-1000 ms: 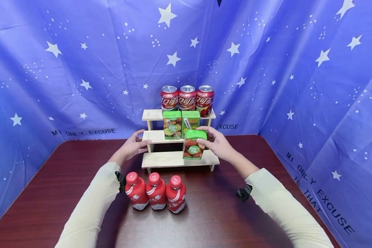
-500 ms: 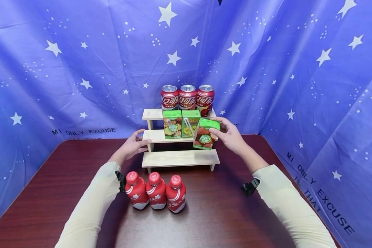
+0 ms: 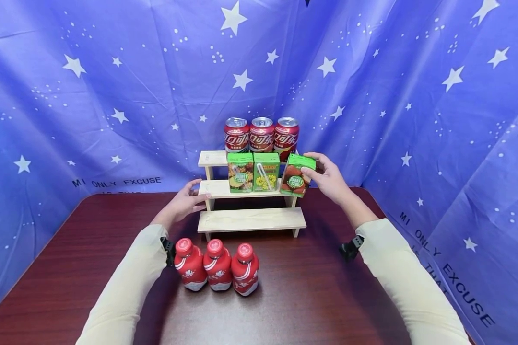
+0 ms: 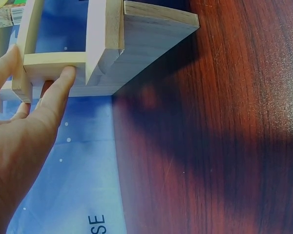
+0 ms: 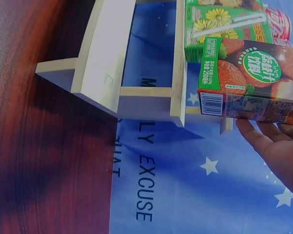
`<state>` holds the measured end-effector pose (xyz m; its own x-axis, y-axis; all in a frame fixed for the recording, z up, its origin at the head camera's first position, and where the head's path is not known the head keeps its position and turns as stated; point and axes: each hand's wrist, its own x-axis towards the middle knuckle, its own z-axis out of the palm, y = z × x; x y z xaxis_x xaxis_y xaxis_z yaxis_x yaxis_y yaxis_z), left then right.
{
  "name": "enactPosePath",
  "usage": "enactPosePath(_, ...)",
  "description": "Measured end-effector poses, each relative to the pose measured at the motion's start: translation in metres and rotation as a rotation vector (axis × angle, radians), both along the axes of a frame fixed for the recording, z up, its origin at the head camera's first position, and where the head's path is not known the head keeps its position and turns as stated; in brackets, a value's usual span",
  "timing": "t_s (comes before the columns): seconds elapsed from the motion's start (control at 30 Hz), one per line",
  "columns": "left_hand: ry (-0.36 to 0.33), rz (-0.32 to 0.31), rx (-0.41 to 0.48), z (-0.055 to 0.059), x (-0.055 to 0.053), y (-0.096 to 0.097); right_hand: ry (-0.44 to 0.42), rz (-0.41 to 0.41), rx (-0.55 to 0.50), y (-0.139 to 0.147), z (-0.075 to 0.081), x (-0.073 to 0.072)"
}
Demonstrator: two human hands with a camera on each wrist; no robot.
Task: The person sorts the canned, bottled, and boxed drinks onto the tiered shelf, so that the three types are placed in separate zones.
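Observation:
My right hand (image 3: pixel 328 177) grips a green strawberry juice box (image 3: pixel 297 176) by its right side. The box is slightly tilted at the right end of the wooden three-step rack's (image 3: pixel 250 220) middle step, and in the right wrist view the strawberry-printed carton (image 5: pixel 254 73) sits beside another box. Whether its base touches the step cannot be told. My left hand (image 3: pixel 184 202) holds the left end of that step, its thumb and fingers against the wood in the left wrist view. Two more juice boxes, one fruit-printed (image 3: pixel 240 173) and one with yellow flowers (image 3: pixel 266 172), stand on the middle step.
Three red cola cans (image 3: pixel 262 136) line the top step. In front of the rack, three red bottles (image 3: pixel 217 266) stand on the dark wooden table (image 3: pixel 302 297). A blue star-patterned cloth (image 3: pixel 155 96) hangs behind and at both sides.
My right hand has carried the strawberry juice box up and to the right, from in front of the lower step to the middle step's right end. My left hand stays on the rack.

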<state>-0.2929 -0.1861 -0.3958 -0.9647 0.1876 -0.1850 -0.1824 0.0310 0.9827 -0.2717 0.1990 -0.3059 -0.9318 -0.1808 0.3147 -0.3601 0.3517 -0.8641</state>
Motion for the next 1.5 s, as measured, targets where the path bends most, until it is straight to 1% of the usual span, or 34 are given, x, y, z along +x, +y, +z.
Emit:
enactPosePath(0.13, -0.007, 0.006, -0.001, 0.000, -0.002, 0.001, -0.006, -0.020, 0.025, 0.002, 0.000, -0.005)
enactPosePath(0.4, 0.003, 0.007, -0.007, -0.002, -0.002, 0.003, -0.019, -0.042, 0.046, 0.001, -0.008, -0.016)
enactPosePath(0.63, -0.009, 0.002, -0.001, -0.001, -0.002, 0.003, -0.027, -0.055, 0.059, -0.001, -0.010, -0.020)
enactPosePath(0.73, -0.003, 0.007, -0.007, 0.000, -0.002, 0.003, -0.042, -0.051, 0.052, -0.005, -0.007, -0.023)
enactPosePath(0.83, 0.002, 0.014, -0.013, 0.001, -0.002, 0.002, -0.077, -0.041, 0.009, -0.007, -0.006, -0.026)
enactPosePath(0.9, 0.008, 0.011, -0.016, 0.000, -0.001, 0.002, -0.101, -0.043, -0.012, -0.007, -0.008, -0.026)
enactPosePath(1.0, 0.007, 0.006, -0.018, -0.001, -0.001, 0.002, -0.119, -0.041, -0.015, -0.005, -0.013, -0.024)
enactPosePath(1.07, 0.004, 0.001, -0.015, -0.002, 0.000, 0.001, -0.113, -0.038, 0.001, -0.003, -0.018, -0.022)
enactPosePath(1.17, -0.003, 0.005, -0.010, -0.003, 0.000, 0.000, -0.079, -0.041, 0.008, -0.002, -0.024, -0.020)
enactPosePath(1.3, 0.000, 0.007, -0.015, -0.002, 0.000, 0.000, -0.041, -0.063, 0.005, -0.005, -0.025, -0.021)
enactPosePath(1.37, -0.005, 0.011, -0.013, -0.001, 0.000, 0.001, -0.043, -0.060, -0.004, -0.006, -0.025, -0.022)
enactPosePath(1.5, -0.008, 0.010, -0.002, -0.001, 0.000, 0.000, -0.075, -0.025, -0.055, -0.009, -0.023, -0.028)
